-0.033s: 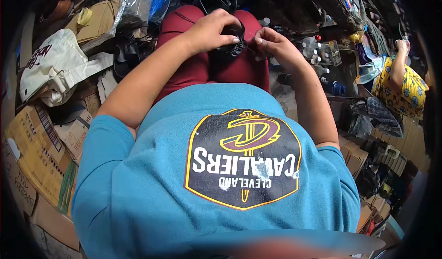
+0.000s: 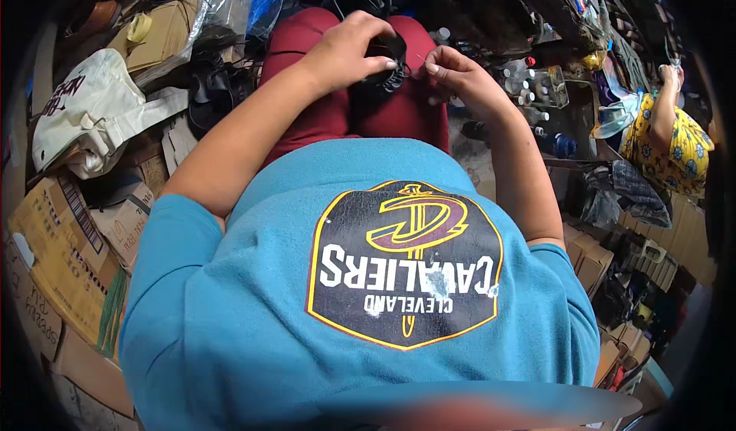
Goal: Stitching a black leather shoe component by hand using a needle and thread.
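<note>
On lap, left hand point(image 2: 349, 48) grips black sandal point(image 2: 386, 67); right hand point(image 2: 460, 78) pinches thread; nothing shifted.

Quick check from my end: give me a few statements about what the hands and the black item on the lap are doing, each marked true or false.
1. The left hand rests on a black sandal. True.
2. The sandal lies on the floor. False: it sits on the lap, on the dark red trousers.
3. The right hand pinches something thin beside the sandal. True.
4. The white cloth bag lies on the person's right. False: it lies on the left.
</note>
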A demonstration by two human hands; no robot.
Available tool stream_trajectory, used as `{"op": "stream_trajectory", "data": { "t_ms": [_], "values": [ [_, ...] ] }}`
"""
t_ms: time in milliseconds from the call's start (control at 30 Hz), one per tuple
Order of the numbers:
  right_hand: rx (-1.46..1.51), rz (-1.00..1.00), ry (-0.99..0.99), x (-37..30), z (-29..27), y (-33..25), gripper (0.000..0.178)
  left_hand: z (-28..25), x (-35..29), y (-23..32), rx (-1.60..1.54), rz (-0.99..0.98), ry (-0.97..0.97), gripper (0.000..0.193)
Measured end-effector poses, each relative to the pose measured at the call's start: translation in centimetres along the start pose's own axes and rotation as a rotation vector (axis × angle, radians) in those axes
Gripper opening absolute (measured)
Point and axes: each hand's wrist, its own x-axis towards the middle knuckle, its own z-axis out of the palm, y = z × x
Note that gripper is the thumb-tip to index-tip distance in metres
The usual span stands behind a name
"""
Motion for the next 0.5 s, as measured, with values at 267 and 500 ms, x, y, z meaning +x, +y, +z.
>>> {"op": "stream_trajectory", "data": {
  "t_ms": [267,500],
  "values": [
    [0.033,-0.051,0.035,-0.7,-0.1,1.3,0.011,-1.2,-3.9,2.0,0.219,-0.112,0.044,0.02],
    [0.004,-0.16,0.174,0.4,-0.9,3.3,0.011,-4.9,-6.7,-0.1,0.246,-0.188,0.096,0.014]
  ]
}}
